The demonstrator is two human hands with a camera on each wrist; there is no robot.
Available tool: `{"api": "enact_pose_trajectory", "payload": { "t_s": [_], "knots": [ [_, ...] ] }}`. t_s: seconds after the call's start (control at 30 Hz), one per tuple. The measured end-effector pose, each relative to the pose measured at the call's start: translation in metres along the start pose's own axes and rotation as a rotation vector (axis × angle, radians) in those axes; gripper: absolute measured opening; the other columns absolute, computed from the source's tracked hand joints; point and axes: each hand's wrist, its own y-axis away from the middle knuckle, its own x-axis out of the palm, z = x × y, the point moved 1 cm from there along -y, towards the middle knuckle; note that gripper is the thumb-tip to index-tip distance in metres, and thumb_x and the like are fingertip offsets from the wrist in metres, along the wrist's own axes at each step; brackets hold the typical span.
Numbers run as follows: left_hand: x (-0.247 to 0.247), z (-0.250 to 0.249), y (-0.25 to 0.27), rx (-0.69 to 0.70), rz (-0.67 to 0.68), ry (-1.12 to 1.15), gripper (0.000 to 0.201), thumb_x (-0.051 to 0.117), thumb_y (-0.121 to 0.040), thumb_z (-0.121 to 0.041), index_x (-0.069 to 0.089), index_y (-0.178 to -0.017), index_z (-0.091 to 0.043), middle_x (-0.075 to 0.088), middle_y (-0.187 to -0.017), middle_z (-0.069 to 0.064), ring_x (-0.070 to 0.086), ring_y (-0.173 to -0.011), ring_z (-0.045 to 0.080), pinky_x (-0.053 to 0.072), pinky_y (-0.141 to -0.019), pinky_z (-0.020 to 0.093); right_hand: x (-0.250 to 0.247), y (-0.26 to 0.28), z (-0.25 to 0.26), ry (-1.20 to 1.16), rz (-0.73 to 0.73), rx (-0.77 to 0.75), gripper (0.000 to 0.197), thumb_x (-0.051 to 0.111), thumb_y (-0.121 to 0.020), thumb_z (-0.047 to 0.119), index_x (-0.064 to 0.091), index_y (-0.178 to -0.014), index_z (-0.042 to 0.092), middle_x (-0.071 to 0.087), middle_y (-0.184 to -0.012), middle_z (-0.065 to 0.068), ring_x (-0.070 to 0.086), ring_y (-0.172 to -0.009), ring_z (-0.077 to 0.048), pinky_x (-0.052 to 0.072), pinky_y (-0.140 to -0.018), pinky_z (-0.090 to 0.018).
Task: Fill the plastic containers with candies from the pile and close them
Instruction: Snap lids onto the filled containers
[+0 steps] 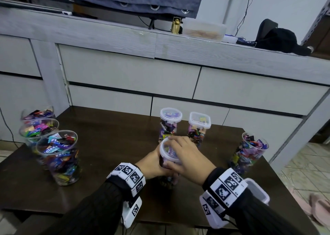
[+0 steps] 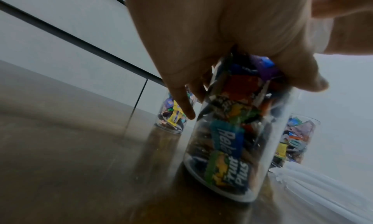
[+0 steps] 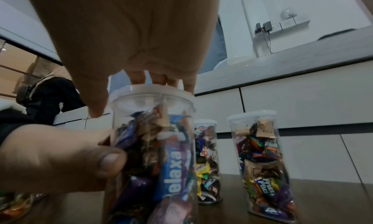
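Wrists with tag bands at 6 o'clock, both hands on one jar (image 1: 169, 165) at table (image 1: 110, 145) centre. Left hand (image 1: 151, 165) wraps the jar's body, fingers curled round it, thumb on the wall in the right wrist view. Right hand (image 1: 187, 156) lies on top of the lid (image 1: 167, 150), fingers spread over its far rim, thumb down the near side; looks like pressing the lid on. Whether it has fully seated, cannot tell.

Jar stands upright on the table, packed with wrapped candies (image 3: 171, 163) up to the rim.

Progress, judged from layout: two lidded jars (image 1: 170, 123) (image 1: 199, 127) stand at 12 o'clock just behind the hands, both full and closed. This jar would be the third closed. Three open jars (image 1: 59, 156) cluster at 9 o'clock, all filled, no lids on. One more open jar (image 1: 250, 152) at 3 o'clock, filled, no lid. A spare lid (image 1: 259, 192) lies at 5 o'clock, partly hidden by the right sleeve. No loose candy pile visible, so filling seems finished; what's left is mostly lidding the four open jars. Other lids not in view.
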Motion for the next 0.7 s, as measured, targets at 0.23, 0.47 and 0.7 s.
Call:
{"api": "enact_pose_trajectory", "payload": {
  "t_s": [0.23, 0.47, 0.7],
  "knots": [
    [0.012, 0.006, 0.0, 0.036, -0.041, -0.012, 0.107, 0.089, -0.06, -0.027, 0.018, -0.137, -0.044, 0.04, -0.135, -0.025, 0.038, -0.125, -0.021, 0.031, -0.099, 0.002, 0.005, 0.01, 0.004, 0.25, 0.027, 0.045, 0.061, 0.056, -0.087, 0.039, 0.03, -0.141, 0.026, 0.028, -0.153, 0.007, 0.021, -0.141, -0.014, 0.025, -0.109, -0.045],
    [-0.005, 0.011, 0.001, -0.243, 0.082, -0.541, 0.1, 0.087, -0.069, -0.03, 0.028, -0.149, -0.017, 0.03, -0.154, 0.002, 0.03, -0.143, 0.016, 0.026, -0.116, 0.026, 0.01, 0.002, -0.014, 0.374, 0.043, 0.119, 0.079, 0.065, -0.082, 0.021, 0.02, -0.146, 0.022, 0.02, -0.157, 0.002, 0.02, -0.143, -0.018, 0.033, -0.104, -0.044],
    [-0.01, 0.035, 0.014, -0.536, 0.151, -0.829, 0.079, 0.068, -0.084, -0.052, 0.029, -0.149, -0.028, 0.007, -0.164, 0.001, 0.005, -0.152, 0.019, 0.013, -0.121, 0.048, 0.009, -0.031, -0.049, 0.297, 0.024, 0.221, 0.089, 0.08, -0.068, 0.012, 0.03, -0.141, 0.023, 0.03, -0.144, -0.009, 0.036, -0.131, -0.031, 0.032, -0.109, -0.044]
  ]
}}
